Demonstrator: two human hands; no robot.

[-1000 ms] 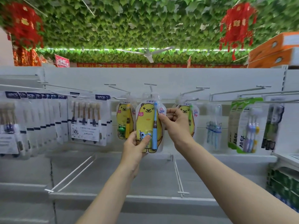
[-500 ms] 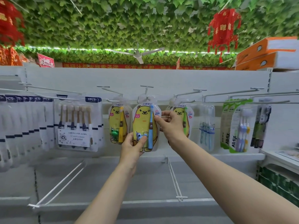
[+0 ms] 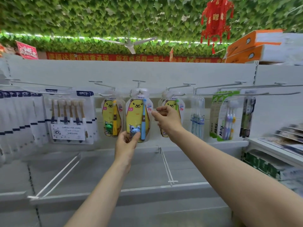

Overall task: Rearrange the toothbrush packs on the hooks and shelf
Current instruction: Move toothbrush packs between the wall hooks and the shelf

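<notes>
A yellow bear toothbrush pack with a blue brush (image 3: 136, 115) hangs on the middle hook (image 3: 139, 84). My left hand (image 3: 126, 143) pinches its bottom edge, thumb on the front by the blue toy. My right hand (image 3: 168, 120) hovers at the pack's upper right edge with thumb and forefinger loosely extended, holding nothing. A similar bear pack with a yellow brush (image 3: 110, 117) hangs on the hook to the left. Another with a green brush (image 3: 173, 104) hangs to the right, partly hidden behind my right hand.
Rows of 6PCS packs (image 3: 68, 117) fill the left hooks. Clear packs of blue brushes (image 3: 197, 118) and green All-fix packs (image 3: 224, 115) hang at the right. Below runs a white shelf (image 3: 114, 163) with wire dividers (image 3: 167, 166). Orange boxes (image 3: 252, 46) sit on top.
My right hand has let go of the middle pack's upper edge and opened, drawing slightly right. My left hand still holds the pack's bottom. The view has shifted a little.
</notes>
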